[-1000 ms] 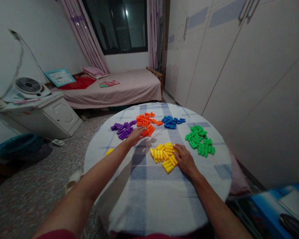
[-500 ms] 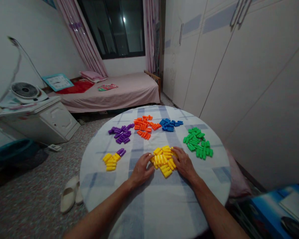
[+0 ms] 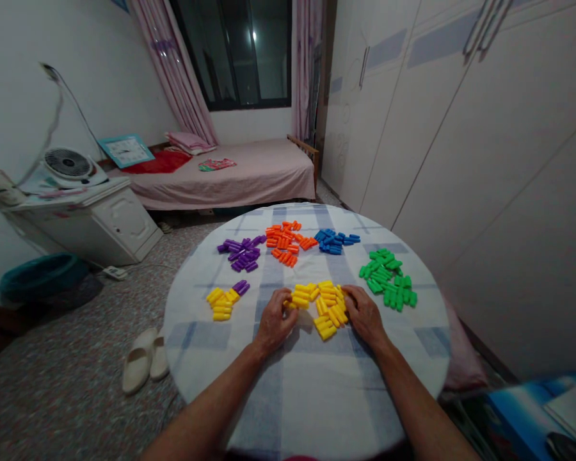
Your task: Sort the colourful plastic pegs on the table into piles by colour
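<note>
My left hand is closed, thumb and fingers pinching a small cluster of yellow capsule-shaped plastic pieces at the left of a yellow pile. The cluster seems slightly raised, with a shadow under it. Against the right edge of the remaining yellow pile rests my right hand, its fingers loosely bent and apart, fingertips partly hidden by the pieces. Further left lies a smaller yellow group, touching a few purple pieces.
Along the far side of the round cloth-covered table lie purple, orange and blue piles. A green pile is at the right. Behind stands a bed; a wardrobe lines the right.
My left hand has drawn a cluster of yellow pieces leftward, opening a gap in the pile. My right hand stays at the pile's right edge. The camera view has shifted slightly.
</note>
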Action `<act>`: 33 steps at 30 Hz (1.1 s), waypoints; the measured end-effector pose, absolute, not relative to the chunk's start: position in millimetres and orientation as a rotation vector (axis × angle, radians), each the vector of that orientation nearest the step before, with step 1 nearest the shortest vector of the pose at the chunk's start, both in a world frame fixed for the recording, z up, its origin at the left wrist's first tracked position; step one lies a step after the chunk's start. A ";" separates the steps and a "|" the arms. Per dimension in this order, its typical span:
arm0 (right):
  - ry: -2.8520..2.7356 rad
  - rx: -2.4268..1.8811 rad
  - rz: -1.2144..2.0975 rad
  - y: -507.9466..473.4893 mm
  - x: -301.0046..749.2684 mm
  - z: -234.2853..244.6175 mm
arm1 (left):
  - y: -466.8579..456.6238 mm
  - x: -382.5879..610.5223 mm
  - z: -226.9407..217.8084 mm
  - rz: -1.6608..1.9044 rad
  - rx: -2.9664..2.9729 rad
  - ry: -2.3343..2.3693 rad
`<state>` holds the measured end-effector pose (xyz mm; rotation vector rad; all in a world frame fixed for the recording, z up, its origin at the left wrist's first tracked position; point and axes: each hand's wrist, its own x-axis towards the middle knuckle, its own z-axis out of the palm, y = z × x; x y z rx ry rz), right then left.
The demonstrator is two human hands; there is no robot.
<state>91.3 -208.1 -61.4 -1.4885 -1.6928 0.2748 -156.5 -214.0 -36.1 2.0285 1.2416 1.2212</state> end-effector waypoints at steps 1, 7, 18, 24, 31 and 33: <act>-1.695 -1.487 0.281 -208.2 91.5 -61.2 | -214.3 -156.6 -35.7 1.206 2.008 1.237; -1.678 -1.477 0.279 -208.4 90.9 -62.0 | -213.6 -157.1 -35.5 1.052 1.891 1.330; -1.695 -1.485 0.300 -208.3 92.1 -60.8 | -208.5 -161.8 -46.0 1.293 1.849 1.328; -1.700 -1.484 0.317 -209.4 92.6 -58.9 | -204.9 -175.7 -32.2 1.404 1.979 1.413; -1.716 -1.465 0.305 -209.9 92.5 -59.2 | -192.9 -249.0 1.3 1.653 2.000 1.776; -1.715 -1.463 0.295 -209.3 92.8 -60.1 | -188.7 -274.2 -1.7 1.622 2.045 1.944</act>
